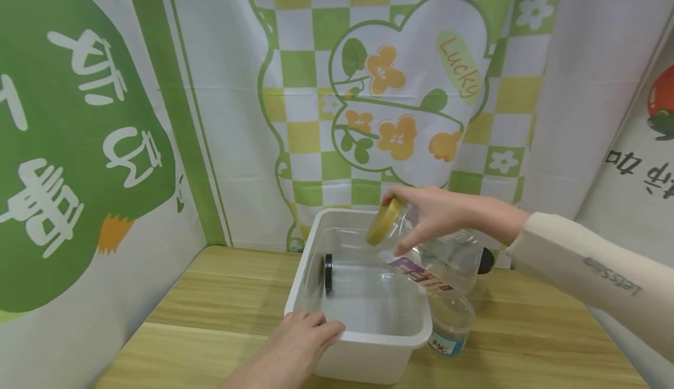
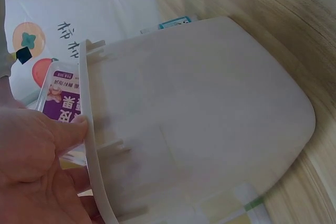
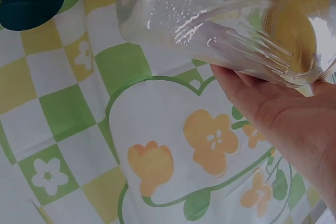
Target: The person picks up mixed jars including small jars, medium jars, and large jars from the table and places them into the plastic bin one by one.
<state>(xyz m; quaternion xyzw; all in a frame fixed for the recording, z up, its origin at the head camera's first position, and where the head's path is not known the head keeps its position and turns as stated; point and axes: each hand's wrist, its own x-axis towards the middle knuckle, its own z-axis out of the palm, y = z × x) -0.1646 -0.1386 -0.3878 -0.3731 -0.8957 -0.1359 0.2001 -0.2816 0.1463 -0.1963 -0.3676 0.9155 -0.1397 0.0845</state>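
My right hand (image 1: 437, 210) grips a clear plastic jar (image 1: 458, 260) near its gold lid (image 1: 384, 222). The jar is tilted on its side, lid end over the right part of a white plastic bin (image 1: 368, 338), and carries a purple label. In the right wrist view, the fingers lie along the clear jar wall (image 3: 163, 14) beside the lid. My left hand (image 1: 300, 342) holds the bin's near-left rim, with the thumb against the rim (image 2: 89, 145) in the left wrist view. Inside the bin, a clear jar with a black lid (image 1: 329, 273) lies against the left wall.
Right of the bin, a clear jar with a blue label (image 1: 450, 324) stands on the wooden table (image 1: 210, 301). A dark lid (image 1: 485, 260) shows behind the held jar. A patterned curtain (image 1: 316, 55) hangs behind the table.
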